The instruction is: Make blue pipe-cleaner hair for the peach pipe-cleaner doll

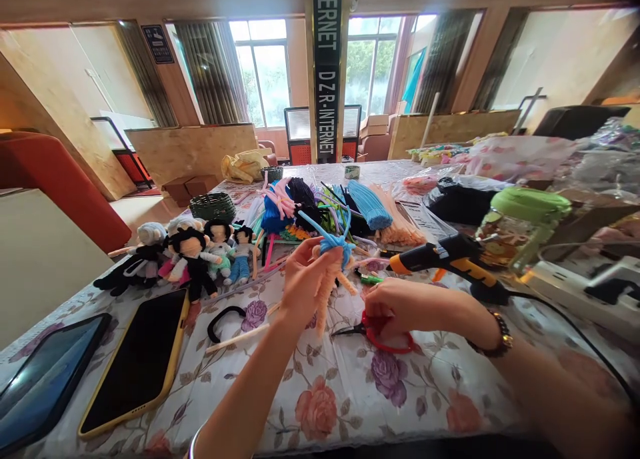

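Observation:
My left hand [301, 279] pinches a partly formed pipe-cleaner doll [336, 249] upright, with a light blue top and peach strands hanging below. Loose blue ends stick up from it. To its right, my right hand [387, 306] is closed at the red handles of the scissors [400, 342], whose dark blades lie low over the cloth, pointing left. The grip of its fingers is partly hidden. Just beyond that hand lies a small green object [370, 279]. A black and orange glue gun [445, 256] rests farther right.
Finished dolls [193, 249] sit at the left behind two phones [137, 359]. Bundles of pipe cleaners [367, 206] lie at the back beside a dark woven basket [213, 207]. A green-lidded jar [525, 226], a white power strip [565, 292] and a black cord [575, 322] are at the right.

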A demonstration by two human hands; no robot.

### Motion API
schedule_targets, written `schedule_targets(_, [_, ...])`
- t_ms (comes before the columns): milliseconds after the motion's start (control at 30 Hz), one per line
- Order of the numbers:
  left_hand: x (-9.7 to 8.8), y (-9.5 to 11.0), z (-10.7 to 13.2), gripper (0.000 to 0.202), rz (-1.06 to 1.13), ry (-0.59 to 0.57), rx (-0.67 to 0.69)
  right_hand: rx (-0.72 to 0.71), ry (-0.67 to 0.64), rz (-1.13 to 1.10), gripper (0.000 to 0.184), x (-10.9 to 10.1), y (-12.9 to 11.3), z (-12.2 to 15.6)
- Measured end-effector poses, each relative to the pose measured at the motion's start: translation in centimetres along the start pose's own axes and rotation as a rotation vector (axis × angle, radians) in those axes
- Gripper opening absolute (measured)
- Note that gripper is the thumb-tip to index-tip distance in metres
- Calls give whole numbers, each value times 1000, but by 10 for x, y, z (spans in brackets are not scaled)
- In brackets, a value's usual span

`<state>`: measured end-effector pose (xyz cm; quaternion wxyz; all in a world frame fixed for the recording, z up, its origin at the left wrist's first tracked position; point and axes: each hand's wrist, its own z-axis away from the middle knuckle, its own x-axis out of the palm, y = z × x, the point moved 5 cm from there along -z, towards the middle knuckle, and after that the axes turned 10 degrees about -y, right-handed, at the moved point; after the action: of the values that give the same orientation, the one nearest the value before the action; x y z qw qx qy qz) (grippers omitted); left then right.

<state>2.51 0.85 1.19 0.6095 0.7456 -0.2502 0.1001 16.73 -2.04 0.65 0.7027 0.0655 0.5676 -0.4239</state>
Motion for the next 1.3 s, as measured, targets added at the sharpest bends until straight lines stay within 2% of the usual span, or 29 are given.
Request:
schedule_targets(133, [0, 2, 1, 27, 7, 15, 6, -7, -12, 69, 12, 1, 1, 0])
schedule_targets(233, [0, 5, 2, 27, -15, 34, 3, 37, 45, 30, 7, -7, 9, 6])
schedule_targets(300, [1, 7, 3, 27, -29, 46, -1, 58, 130, -50, 6, -16, 17, 11])
schedule_targets(467, [-1, 7, 2, 28, -6, 52, -2, 74, 397, -319, 19, -37, 41, 18])
schedule_targets(533, [0, 7, 2, 26, -27, 23, -14, 42, 496, -472, 23, -40, 47, 18])
schedule_targets(633, [0, 8, 2, 26, -107, -14, -26, -53, 559, -689, 25, -42, 45, 18])
schedule_targets(733, [-1, 12, 2, 26, -169, -30, -29, -122, 565, -759, 29, -44, 35, 22])
schedule_targets(900, [-1, 15, 2, 26, -192, -117, -99, -165, 501, -667, 34, -43, 22, 22])
schedule_targets(967, [0, 15, 3, 26, -186, -165, -146, -139, 507, -632, 36, -42, 22, 22])
schedule_targets(1067, [-1, 16, 4, 26, -188, -164, -165, -104, 516, -616, 37, -41, 21, 22])
schedule_targets(1300, [-1, 15, 4, 25, -176, -168, -175, -120, 370, -639, 34, -32, 29, 16])
